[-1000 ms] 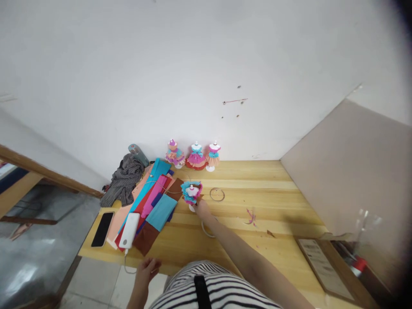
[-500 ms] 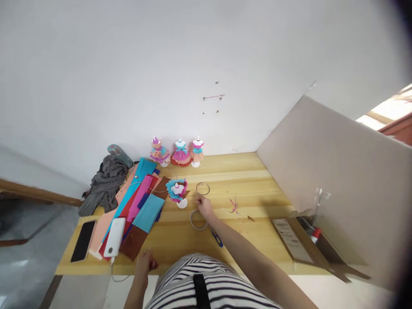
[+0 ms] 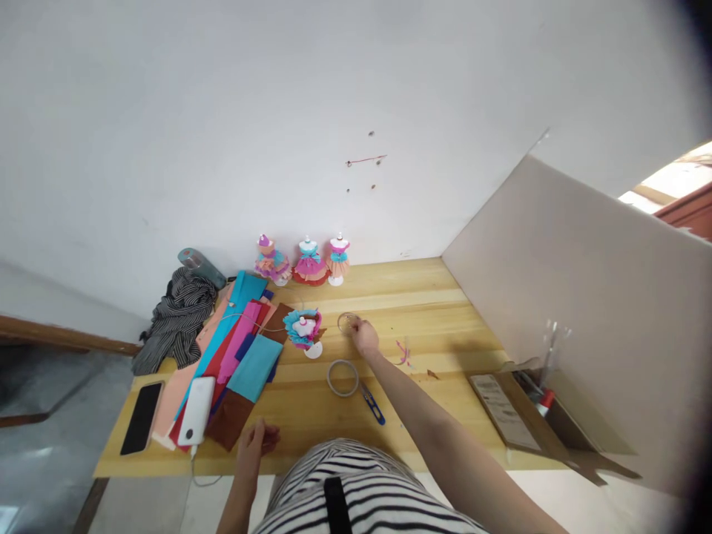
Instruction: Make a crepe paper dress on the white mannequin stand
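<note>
My right hand [image 3: 366, 337] reaches across the wooden table, its fingertips pinched together at the right side of a small clear ring-shaped item [image 3: 341, 323]. Whatever lies between those fingertips is too small to make out. Closer to me lies a larger pale ring [image 3: 329, 382], beside blue-handled thread snips [image 3: 374, 406]. A mini dress form [image 3: 303, 326] with turquoise and pink ruffles stands left of the rings, tilted in view. My left hand [image 3: 259, 437] rests near the front edge, fingers loosely bent and apart, holding nothing visible.
Three dressed mini forms [image 3: 310, 263] stand along the wall. Coloured crepe sheets [image 3: 256, 367], a white power bank [image 3: 196, 411], a phone [image 3: 142, 418] and striped cloth [image 3: 181, 319] lie left. Pink scraps [image 3: 401, 351] lie right of my arm, then an open cardboard box [image 3: 509, 423].
My right hand has moved forward from above the larger ring to the small clear ring. The fingers of my left hand have loosened and spread slightly. The view has shifted a little.
</note>
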`<action>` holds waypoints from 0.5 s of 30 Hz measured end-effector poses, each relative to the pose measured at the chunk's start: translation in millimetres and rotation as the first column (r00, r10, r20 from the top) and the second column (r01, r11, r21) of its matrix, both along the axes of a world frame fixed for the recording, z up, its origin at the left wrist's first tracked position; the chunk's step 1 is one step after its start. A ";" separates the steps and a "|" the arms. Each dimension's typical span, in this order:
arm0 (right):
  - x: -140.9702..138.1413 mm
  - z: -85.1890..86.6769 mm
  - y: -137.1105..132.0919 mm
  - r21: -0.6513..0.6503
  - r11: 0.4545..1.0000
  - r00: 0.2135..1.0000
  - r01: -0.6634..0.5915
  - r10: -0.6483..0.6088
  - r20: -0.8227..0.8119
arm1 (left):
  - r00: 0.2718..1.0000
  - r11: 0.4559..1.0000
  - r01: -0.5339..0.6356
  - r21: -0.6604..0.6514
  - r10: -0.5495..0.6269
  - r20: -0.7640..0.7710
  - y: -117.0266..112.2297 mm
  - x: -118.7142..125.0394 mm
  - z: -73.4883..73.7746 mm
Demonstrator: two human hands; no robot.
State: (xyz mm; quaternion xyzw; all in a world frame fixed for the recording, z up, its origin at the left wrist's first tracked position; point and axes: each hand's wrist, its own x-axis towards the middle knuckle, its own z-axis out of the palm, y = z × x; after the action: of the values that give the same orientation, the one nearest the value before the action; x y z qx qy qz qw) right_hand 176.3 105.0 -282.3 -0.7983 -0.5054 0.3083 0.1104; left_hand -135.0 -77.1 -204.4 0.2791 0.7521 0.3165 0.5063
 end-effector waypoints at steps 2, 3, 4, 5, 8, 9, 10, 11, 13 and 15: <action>-1.7 -2.5 2.9 -0.024 0.999 0.999 -0.024 0.025 0.031 | 1.000 0.999 -0.023 0.029 0.024 -0.014 -2.3 -3.6 -2.2; -2.3 -3.5 3.7 -0.033 0.999 0.998 -0.033 0.034 0.046 | 0.999 0.998 -0.030 0.046 0.031 -0.019 -1.2 -5.4 -3.1; -2.7 -4.2 4.2 -0.041 0.998 0.997 -0.039 0.042 0.059 | 0.999 0.997 -0.034 0.062 0.035 -0.021 1.2 -7.3 -3.7; -3.1 -4.6 4.6 -0.048 0.998 0.996 -0.044 0.048 0.071 | 0.999 0.996 -0.034 0.079 0.036 -0.021 4.8 -9.0 -4.1; -4.5 -4.1 6.5 -0.068 0.996 0.994 -0.051 0.057 0.092 | 1.000 0.992 -0.015 0.122 0.016 -0.008 18.5 -12.9 -3.5; -5.1 -3.6 7.4 -0.075 0.996 0.994 -0.051 0.058 0.092 | 1.000 0.991 -0.004 0.134 0.004 -0.003 23.0 -13.3 -2.9; -5.9 -3.3 8.6 -0.081 0.995 0.994 -0.050 0.057 0.089 | 1.000 0.989 0.008 0.145 -0.008 -0.001 27.3 -13.1 -2.3; -6.7 -3.1 9.8 -0.087 0.995 0.995 -0.047 0.055 0.083 | 1.000 0.988 0.020 0.153 -0.021 -0.001 31.6 -12.3 -2.0; -8.6 -3.3 12.5 -0.092 0.995 0.997 -0.037 0.043 0.065 | 0.999 0.985 0.051 0.162 -0.051 -0.004 41.3 -8.4 -2.8; -10.3 -3.9 15.0 -0.090 0.996 0.999 -0.022 0.026 0.040 | 0.996 0.982 0.092 0.165 -0.092 -0.008 55.1 -1.6 -6.5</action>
State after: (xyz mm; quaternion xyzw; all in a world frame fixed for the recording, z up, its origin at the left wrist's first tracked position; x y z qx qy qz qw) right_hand 166.0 119.9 -286.2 -0.8025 -0.5029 0.3154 0.0603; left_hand -136.6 -22.0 -210.9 0.3545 0.7096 0.3538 0.4956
